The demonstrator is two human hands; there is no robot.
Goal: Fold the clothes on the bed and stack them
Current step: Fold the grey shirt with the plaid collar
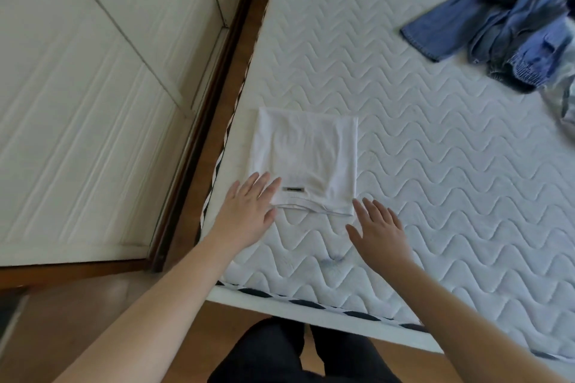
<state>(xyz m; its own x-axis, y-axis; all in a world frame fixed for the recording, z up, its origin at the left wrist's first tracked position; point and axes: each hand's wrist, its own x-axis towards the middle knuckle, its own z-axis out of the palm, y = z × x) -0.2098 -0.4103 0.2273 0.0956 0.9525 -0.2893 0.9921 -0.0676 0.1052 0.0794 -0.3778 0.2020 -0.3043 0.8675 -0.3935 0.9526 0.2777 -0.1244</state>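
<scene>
The white shirt [306,162] lies folded in a neat square near the corner of the bed [420,165], most likely so a stack can grow there, close to the person. Both hands are flat with fingers spread — neither one pinches or holds anything. The left hand [249,205] lies at the shirt's near left corner, fingertips on or just at its edge, maybe to smooth it. The right hand [378,228] hovers just beside the near right corner, and I cannot tell if it touches the cloth. The shirt sits just past both hands. A messy blue pile [504,31] waits far across the bed — not folded yet.
</scene>
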